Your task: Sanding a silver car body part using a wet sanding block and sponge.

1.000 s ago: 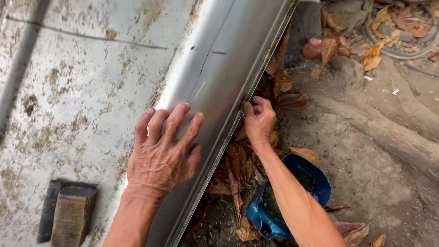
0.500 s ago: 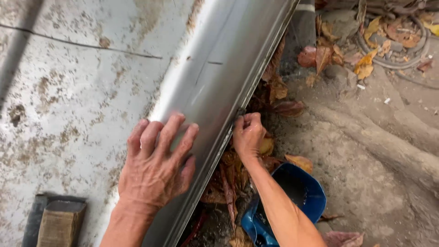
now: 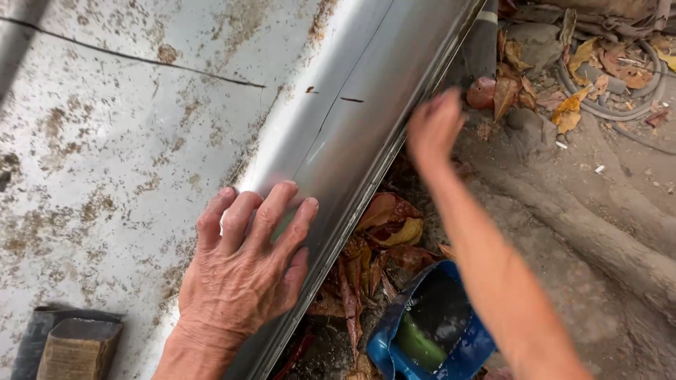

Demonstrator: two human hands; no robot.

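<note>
At the far left a single dark block (image 3: 67,345) lies on the stained metal sheet (image 3: 105,141). The left hand (image 3: 246,271) presses flat on the one bent metal strip (image 3: 352,134), fingers (image 3: 271,214) spread apart over its fold. The strip runs diagonally along the sheet's edge. The right hand (image 3: 435,127) hangs blurred just beside the strip's lower lip, arm stretched out; whether its fingers are apart I cannot tell. Below, one blue tub (image 3: 429,327) sits among dry leaves (image 3: 384,229) on the ground (image 3: 598,211).
</note>
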